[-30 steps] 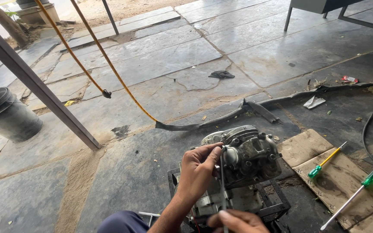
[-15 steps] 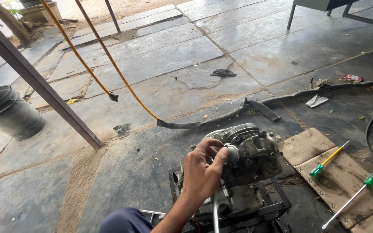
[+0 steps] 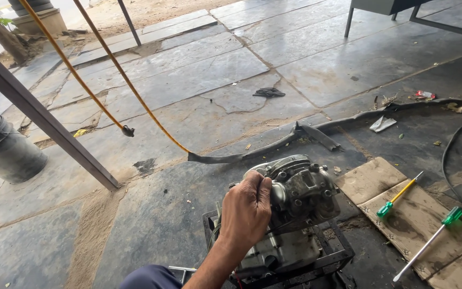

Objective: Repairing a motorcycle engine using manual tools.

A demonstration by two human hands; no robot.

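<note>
Your left hand (image 3: pixel 246 213) is clamping down over the top of the grey cast-metal engine block (image 3: pixel 295 206), fingers curled tight around the upper casting beside the bolted head, and that grip looks meant to steady the heavy piece. Your right hand is not showing anywhere in view, so I cannot tell what it is doing.

The engine is sitting upright in a black steel frame stand (image 3: pixel 331 256), which is keeping it off the stone-slab floor (image 3: pixel 199 80) and at a height your arm can reach from above.

Moving outward, two screwdrivers are lying on a flattened brown cardboard sheet (image 3: pixel 372 179) just to the right: a yellow-shafted screwdriver with a green handle (image 3: pixel 398 195) and a longer silver-shafted screwdriver with a green handle (image 3: pixel 429 242), both parked within reach and clear of the grit.

Further off, a yellow hose (image 3: pixel 89 81) is trailing across the slabs, a black strip of rubber (image 3: pixel 274 147) is curling behind the engine, and a dark round bucket (image 3: pixel 4 150) is standing well apart at the left.
</note>
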